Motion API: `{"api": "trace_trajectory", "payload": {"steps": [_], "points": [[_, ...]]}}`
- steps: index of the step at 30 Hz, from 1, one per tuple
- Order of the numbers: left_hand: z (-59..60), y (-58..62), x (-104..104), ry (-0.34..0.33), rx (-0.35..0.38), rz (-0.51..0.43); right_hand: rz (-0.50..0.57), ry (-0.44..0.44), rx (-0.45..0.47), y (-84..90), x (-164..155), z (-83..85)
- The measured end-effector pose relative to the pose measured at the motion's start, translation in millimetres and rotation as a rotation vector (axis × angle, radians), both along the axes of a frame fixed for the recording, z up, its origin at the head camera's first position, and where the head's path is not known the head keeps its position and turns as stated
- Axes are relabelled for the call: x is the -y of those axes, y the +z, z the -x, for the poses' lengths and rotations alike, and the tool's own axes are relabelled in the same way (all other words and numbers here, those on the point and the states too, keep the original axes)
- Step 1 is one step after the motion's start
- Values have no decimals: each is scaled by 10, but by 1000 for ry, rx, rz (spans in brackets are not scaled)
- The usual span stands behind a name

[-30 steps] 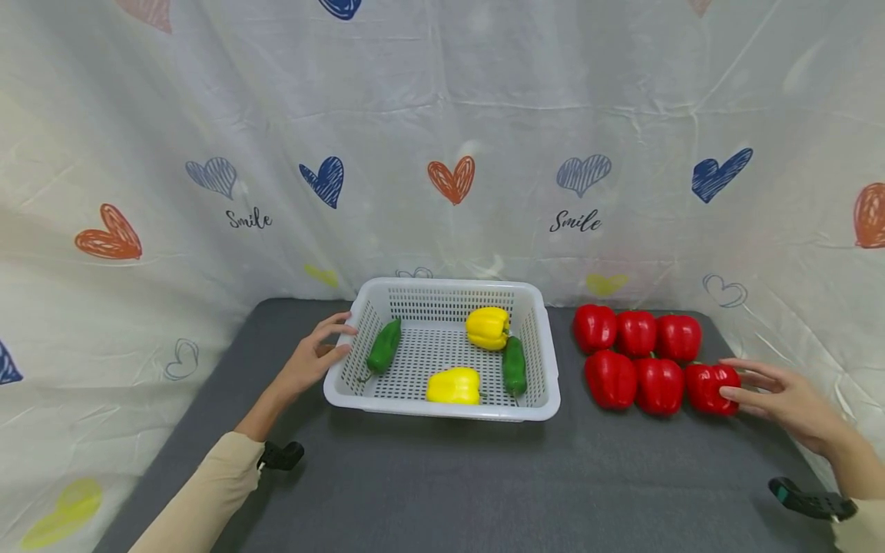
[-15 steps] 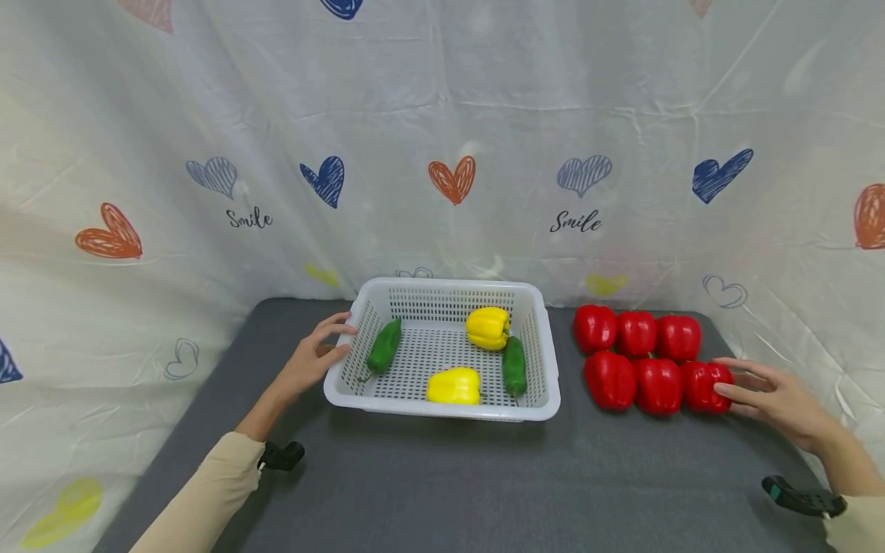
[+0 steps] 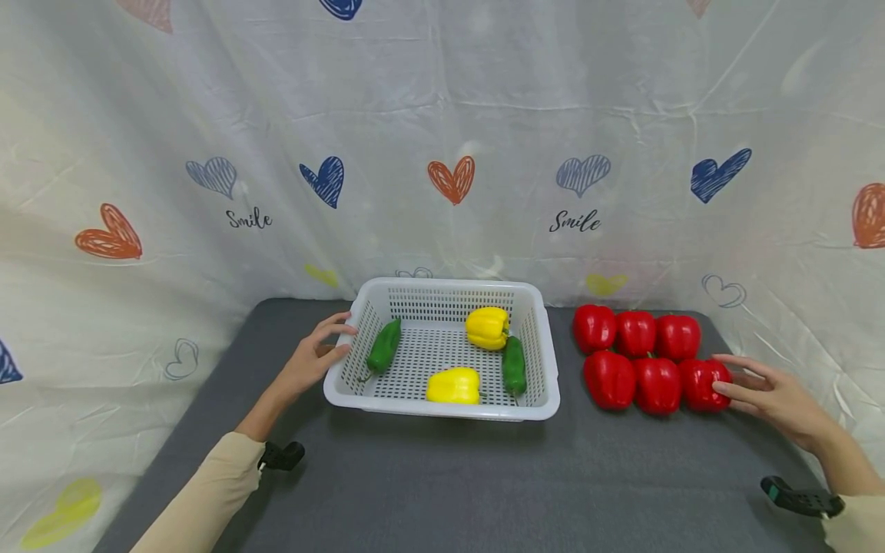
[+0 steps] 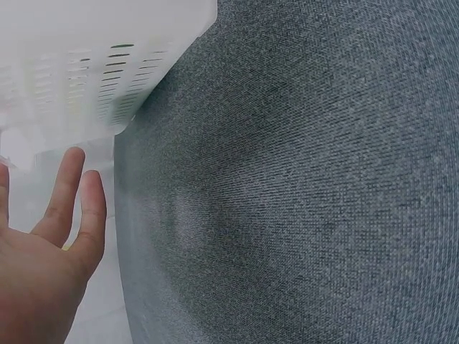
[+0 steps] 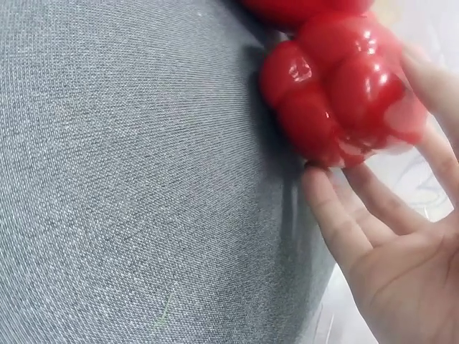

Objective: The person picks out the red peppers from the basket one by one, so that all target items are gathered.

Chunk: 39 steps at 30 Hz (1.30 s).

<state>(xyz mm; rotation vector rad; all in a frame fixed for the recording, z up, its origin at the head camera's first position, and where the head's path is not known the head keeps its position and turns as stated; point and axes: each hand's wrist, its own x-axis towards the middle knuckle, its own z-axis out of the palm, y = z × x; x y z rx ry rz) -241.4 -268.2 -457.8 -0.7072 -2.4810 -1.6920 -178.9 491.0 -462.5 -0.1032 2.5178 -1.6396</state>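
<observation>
My left hand lies at the left rim of a white perforated basket, fingertips over the edge and fingers loosely spread. Inside the basket are two yellow bell peppers and two long green peppers. On the right, my right hand grips the near-right red bell pepper, thumb on its front and fingers behind. That pepper stands tight against its red neighbour. In the right wrist view, fingertips sit right at the lobed side of the red bell pepper.
Several red bell peppers stand in two rows on the grey tabletop, right of the basket. A whitish curtain printed with hearts hangs behind the table and along both sides.
My right hand has shifted slightly left with the red bell pepper, bringing it closer to the one beside it. The left hand and the basket have stayed put.
</observation>
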Motion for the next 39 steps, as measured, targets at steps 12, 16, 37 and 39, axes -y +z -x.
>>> {"api": "trace_trajectory", "payload": {"steps": [12, 16, 37, 39], "points": [[-14, 22, -27, 18, 24, 11, -214, 1, -27, 8, 52, 20], [-17, 31, -28, 17, 10, 18, -227, -11, -33, 20, 71, 2], [-26, 40, 7, -3, -30, 17, -198, 13, -120, 48, 107, -16], [-45, 56, -2, -1, -44, 23, -204, -3, -136, 54, 99, -21]]}}
